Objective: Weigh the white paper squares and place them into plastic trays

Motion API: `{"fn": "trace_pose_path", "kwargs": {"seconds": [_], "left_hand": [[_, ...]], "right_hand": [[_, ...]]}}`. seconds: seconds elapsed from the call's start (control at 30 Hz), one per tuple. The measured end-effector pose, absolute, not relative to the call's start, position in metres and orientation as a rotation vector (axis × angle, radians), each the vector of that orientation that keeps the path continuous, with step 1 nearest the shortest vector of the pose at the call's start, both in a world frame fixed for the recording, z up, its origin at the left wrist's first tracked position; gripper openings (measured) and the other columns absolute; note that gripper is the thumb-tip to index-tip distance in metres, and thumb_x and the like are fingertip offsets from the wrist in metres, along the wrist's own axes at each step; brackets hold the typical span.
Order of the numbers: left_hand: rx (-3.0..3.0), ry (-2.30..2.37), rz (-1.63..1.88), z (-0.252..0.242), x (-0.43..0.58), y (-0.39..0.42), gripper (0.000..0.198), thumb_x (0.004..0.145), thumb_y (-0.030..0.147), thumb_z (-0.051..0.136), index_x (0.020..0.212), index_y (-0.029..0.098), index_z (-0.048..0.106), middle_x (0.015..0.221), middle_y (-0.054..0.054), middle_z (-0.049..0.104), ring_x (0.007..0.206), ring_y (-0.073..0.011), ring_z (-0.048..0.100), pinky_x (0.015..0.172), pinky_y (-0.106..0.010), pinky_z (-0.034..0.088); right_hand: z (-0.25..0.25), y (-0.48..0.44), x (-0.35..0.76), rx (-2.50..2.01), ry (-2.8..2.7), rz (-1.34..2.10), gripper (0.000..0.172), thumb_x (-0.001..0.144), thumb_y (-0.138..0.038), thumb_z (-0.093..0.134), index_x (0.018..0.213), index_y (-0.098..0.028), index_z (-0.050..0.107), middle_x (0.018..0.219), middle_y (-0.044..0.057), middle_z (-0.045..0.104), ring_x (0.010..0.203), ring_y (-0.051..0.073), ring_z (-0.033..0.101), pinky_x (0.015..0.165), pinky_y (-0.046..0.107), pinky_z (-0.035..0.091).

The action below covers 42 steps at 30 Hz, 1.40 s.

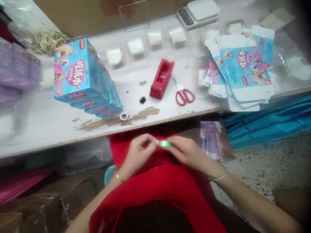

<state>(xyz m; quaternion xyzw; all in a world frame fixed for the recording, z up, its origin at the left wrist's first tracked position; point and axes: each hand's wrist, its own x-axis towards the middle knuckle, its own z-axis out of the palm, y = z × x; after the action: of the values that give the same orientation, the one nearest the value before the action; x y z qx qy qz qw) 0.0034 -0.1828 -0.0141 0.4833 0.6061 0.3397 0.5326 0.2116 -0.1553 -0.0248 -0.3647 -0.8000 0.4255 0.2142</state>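
Observation:
In front of the red apron (157, 181), both hands meet at a small roll of green tape (164, 143). My right hand (188, 150) grips the roll between thumb and fingers at its right side. The fingertips of my left hand (142, 149) are pinched together at the roll's left edge, where a small whitish bit shows; whether this is the tape's loose end I cannot tell. On the table ahead sit a red tape dispenser (162, 79), red-handled scissors (184, 94), a small black piece (142, 100) and a white ring-shaped core (124, 116).
Blue printed boxes (73, 71) stand in a row at left, with purple packs (18, 64) beyond. Flat blue cartons (250, 64) are stacked at right. A white scale (199, 13) and a wire stand (134, 16) are behind. The table's front edge (145, 125) runs just beyond my hands.

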Motion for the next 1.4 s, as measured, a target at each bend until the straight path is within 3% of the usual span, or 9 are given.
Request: {"fn": "trace_pose_path", "kwargs": {"seconds": [0.33, 0.57, 0.83, 0.97, 1.07, 1.13, 1.2, 1.3, 1.4], "left_hand": [[0.186, 1.074, 1.193, -0.023, 0.032, -0.183, 0.019, 0.07, 0.024, 0.074, 0.067, 0.013, 0.06, 0.057, 0.004, 0.051, 0.053, -0.006, 0.042, 0.053, -0.019, 0.037], [-0.064, 0.951, 1.303, -0.018, 0.036, -0.181, 0.024, 0.067, 0.019, 0.076, 0.061, 0.014, 0.053, 0.057, 0.005, 0.046, 0.052, -0.0057, 0.039, 0.051, -0.019, 0.039], [-0.112, 1.005, 1.292, -0.026, 0.035, -0.181, 0.026, 0.067, 0.02, 0.076, 0.064, 0.015, 0.05, 0.059, 0.005, 0.046, 0.054, -0.0062, 0.039, 0.051, -0.019, 0.038], [0.074, 1.025, 1.205, -0.034, 0.027, -0.183, 0.023, 0.075, 0.03, 0.071, 0.072, 0.015, 0.054, 0.067, 0.003, 0.05, 0.057, -0.0068, 0.044, 0.054, -0.02, 0.04], [0.436, 1.202, 1.23, -0.041, 0.02, -0.188, 0.025, 0.084, 0.038, 0.063, 0.098, 0.017, 0.058, 0.089, -0.001, 0.058, 0.064, -0.009, 0.052, 0.061, -0.024, 0.045], [0.895, 1.358, 1.252, -0.043, 0.016, -0.19, 0.044, 0.082, 0.03, 0.067, 0.123, 0.022, 0.052, 0.116, -0.008, 0.058, 0.084, -0.014, 0.06, 0.074, -0.029, 0.05], [1.432, 1.401, 1.188, -0.043, 0.013, -0.188, 0.065, 0.079, 0.017, 0.067, 0.139, 0.026, 0.042, 0.14, -0.013, 0.045, 0.115, -0.0231, 0.055, 0.093, -0.037, 0.048], [1.925, 1.296, 1.03, -0.038, 0.008, -0.178, 0.066, 0.083, 0.008, 0.055, 0.145, 0.025, 0.039, 0.153, -0.016, 0.033, 0.137, -0.0294, 0.039, 0.108, -0.047, 0.039], [2.088, 1.273, 0.975, -0.033, 0.0, -0.166, 0.049, 0.086, 0.008, 0.053, 0.133, 0.021, 0.053, 0.143, -0.018, 0.048, 0.131, -0.0287, 0.048, 0.105, -0.048, 0.043]], "right_hand": [[-0.029, -0.165, 0.202, -1.109, -1.797, 1.214, 0.009, 0.093, -0.019, 0.06, 0.099, -0.019, 0.066, 0.092, 0.004, 0.072, 0.082, 0.016, 0.067, 0.078, 0.025, 0.051], [-0.035, -0.172, 0.19, -1.256, -1.349, 1.337, 0.007, 0.089, -0.026, 0.065, 0.095, -0.023, 0.067, 0.087, 0.0, 0.073, 0.078, 0.016, 0.068, 0.072, 0.025, 0.054], [-0.044, -0.172, 0.181, -1.159, -0.802, 1.625, 0.016, 0.087, -0.036, 0.069, 0.097, -0.023, 0.067, 0.089, 0.0, 0.075, 0.081, 0.017, 0.071, 0.079, 0.032, 0.06], [-0.043, -0.167, 0.186, -1.205, -0.778, 1.647, 0.017, 0.086, -0.036, 0.071, 0.096, -0.022, 0.069, 0.087, 0.0, 0.075, 0.077, 0.016, 0.071, 0.077, 0.031, 0.06], [-0.036, -0.161, 0.189, -1.272, -0.785, 1.649, 0.02, 0.083, -0.038, 0.074, 0.091, -0.02, 0.069, 0.081, 0.0, 0.074, 0.07, 0.016, 0.07, 0.071, 0.029, 0.06], [-0.03, -0.158, 0.189, -1.311, -0.791, 1.685, 0.023, 0.08, -0.04, 0.075, 0.088, -0.019, 0.07, 0.077, 0.0, 0.073, 0.065, 0.016, 0.069, 0.065, 0.028, 0.059], [-0.025, -0.157, 0.189, -1.335, -0.832, 1.717, 0.025, 0.078, -0.041, 0.077, 0.084, -0.018, 0.07, 0.073, 0.0, 0.072, 0.061, 0.015, 0.067, 0.059, 0.026, 0.057], [-0.019, -0.156, 0.19, -1.338, -0.935, 1.765, 0.025, 0.076, -0.041, 0.078, 0.079, -0.018, 0.069, 0.066, -0.001, 0.069, 0.055, 0.013, 0.063, 0.052, 0.024, 0.052], [-0.017, -0.155, 0.195, -1.331, -1.018, 1.801, 0.025, 0.078, -0.04, 0.077, 0.076, -0.017, 0.067, 0.061, -0.002, 0.067, 0.051, 0.012, 0.06, 0.048, 0.022, 0.048]]}}
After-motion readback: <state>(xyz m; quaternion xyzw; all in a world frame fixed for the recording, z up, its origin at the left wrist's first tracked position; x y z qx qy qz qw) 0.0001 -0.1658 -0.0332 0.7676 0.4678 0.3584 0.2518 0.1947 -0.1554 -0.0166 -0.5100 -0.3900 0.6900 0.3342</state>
